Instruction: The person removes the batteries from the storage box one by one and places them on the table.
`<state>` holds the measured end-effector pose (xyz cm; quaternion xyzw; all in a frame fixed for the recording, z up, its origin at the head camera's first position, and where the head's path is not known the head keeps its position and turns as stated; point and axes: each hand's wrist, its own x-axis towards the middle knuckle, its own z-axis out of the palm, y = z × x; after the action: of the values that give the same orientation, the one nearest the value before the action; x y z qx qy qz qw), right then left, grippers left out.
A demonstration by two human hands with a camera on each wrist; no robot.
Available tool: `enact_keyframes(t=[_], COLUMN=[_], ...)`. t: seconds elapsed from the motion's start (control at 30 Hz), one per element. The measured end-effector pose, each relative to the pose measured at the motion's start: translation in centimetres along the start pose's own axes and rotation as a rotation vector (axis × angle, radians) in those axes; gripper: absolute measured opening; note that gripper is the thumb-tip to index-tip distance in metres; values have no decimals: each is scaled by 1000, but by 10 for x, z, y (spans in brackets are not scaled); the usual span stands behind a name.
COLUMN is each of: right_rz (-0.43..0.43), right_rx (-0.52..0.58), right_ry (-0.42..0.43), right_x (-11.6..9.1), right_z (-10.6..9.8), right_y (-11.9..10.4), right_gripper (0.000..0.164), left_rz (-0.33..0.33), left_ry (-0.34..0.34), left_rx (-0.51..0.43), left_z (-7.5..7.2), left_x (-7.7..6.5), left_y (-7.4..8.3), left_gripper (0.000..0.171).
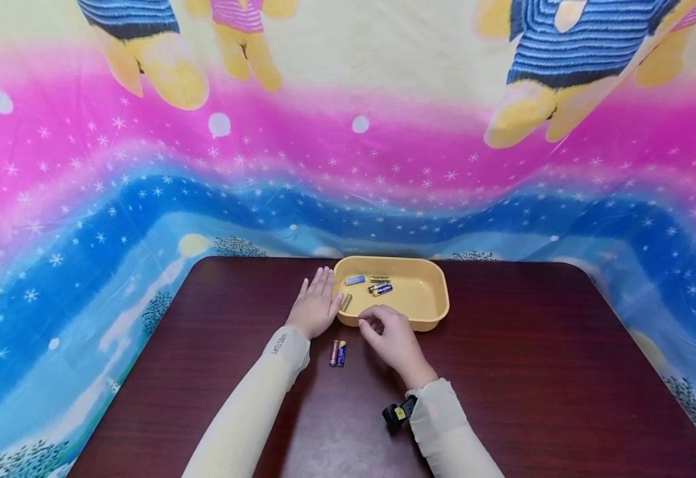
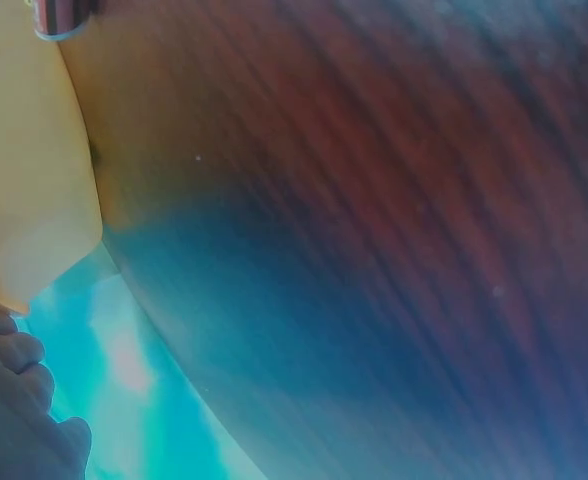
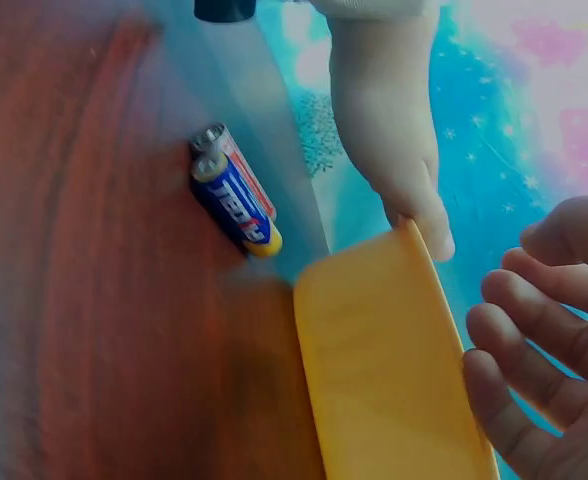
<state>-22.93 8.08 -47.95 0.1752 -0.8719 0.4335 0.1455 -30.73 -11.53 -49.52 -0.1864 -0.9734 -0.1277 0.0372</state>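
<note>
Resting the left hand [image 1: 315, 309] along the left end of the yellow tray [image 1: 416, 302], with fingers straight, thumb at the rim, and nothing in its grasp. Poising the right hand [image 1: 394, 338] at the near rim, with fingers loosely curved and spread, and nothing between them; contact with the tray not determinable.

See inside the tray, mostly toward the left: a blue battery [image 1: 355, 280] at the rear, a gold battery [image 1: 380, 279] to its right, two dark batteries [image 1: 382, 290] lying close together just in front, and another gold battery [image 1: 346, 303] near the left thumb.

Locate on the table [image 1: 503, 385], in front of the tray: a red battery [image 1: 333, 353] and a blue-and-yellow battery [image 1: 341, 354], placed side by side, near both hands but apart from them.

Note also a black wrist device [image 1: 397, 414] beside the right cuff, pale sleeves [image 1: 246, 401] on both arms, and a snowflake-patterned backdrop [image 1: 336, 166] behind the table.
</note>
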Motion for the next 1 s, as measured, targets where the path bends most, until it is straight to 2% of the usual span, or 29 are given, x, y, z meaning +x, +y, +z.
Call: enact_keyframes(t=[0.27, 0.4, 0.77, 1.0], right_rz=[-44, -36, 110, 178], right_rx=[-3, 2, -30, -8], right_ry=[95, 116, 61, 22], right_x=[16, 27, 50, 62], right_z=[-9, -12, -15, -12], right_y=[7, 13, 30, 39], right_gripper=[5, 6, 12, 19], left_rz=[-2, 2, 8, -3], left_ry=[-4, -1, 0, -28], left_rx=[-13, -7, -5, 4], left_z=[0, 2, 6, 5], left_x=[0, 2, 2, 3], left_y=[1, -1, -4, -5], left_gripper=[66, 66, 67, 67])
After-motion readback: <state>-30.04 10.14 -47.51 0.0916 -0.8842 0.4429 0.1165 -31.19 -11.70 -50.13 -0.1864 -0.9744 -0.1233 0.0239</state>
